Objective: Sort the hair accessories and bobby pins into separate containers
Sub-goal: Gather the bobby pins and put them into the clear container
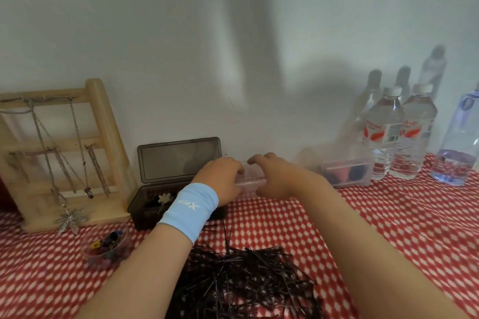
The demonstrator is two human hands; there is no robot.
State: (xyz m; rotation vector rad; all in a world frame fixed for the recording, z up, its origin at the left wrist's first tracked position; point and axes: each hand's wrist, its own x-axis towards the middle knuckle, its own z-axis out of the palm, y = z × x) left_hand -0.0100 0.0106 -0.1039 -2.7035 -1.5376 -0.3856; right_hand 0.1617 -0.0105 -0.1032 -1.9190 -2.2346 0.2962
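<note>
clear box (250,184), perhaps empty, gripped by left hand (220,180) and right hand (276,179), fingers curled.

head cam, only view | sits above the near table (414,202) edge, faces forward and down toward the wall (181,33) | close in, pins (246,280) right below | wide-angle, edges maybe bent

Setting: home | Evidence: table under red-and-white checked cloth (388,215); pale wooden rack hung with metal necklaces (62,153); clear plastic water bottles (383,134); plain white wall (181,46)
</note>
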